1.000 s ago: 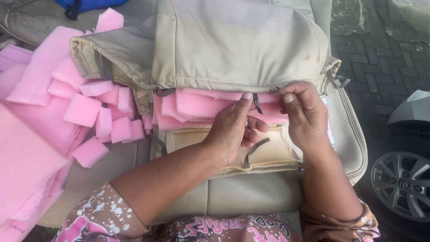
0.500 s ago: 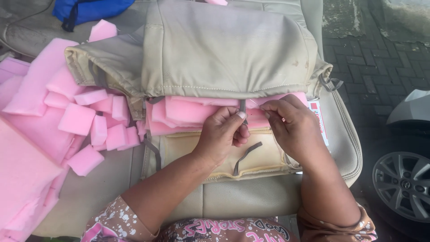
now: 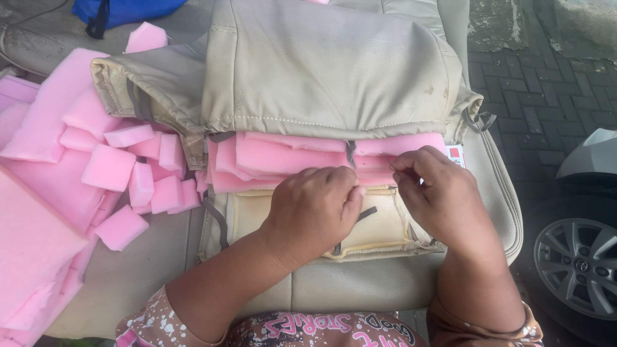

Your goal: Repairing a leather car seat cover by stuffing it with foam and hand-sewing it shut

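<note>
Beige seat cover (image 3: 328, 71) lay folded back over car seat (image 3: 360, 283), long axis left-right. Pink foam layer (image 3: 289, 157) showed beneath, straight ahead of both hands. Loose foam blocks (image 3: 128, 173) heaped off left; car wheel (image 3: 575, 266) at right. Grey strap (image 3: 351, 153) ran front-to-back across foam, between hands. Left hand (image 3: 312, 212) nearer strap, fingers curled together, pinch hidden: cannot tell. Right hand (image 3: 440, 196) had fingertips pressed together at foam edge, contents unclear.

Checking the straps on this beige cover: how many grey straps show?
4, maybe more hidden. One crosses the pink foam by the hands, one lies below them, one at the lower left, one loop at the right corner.
</note>
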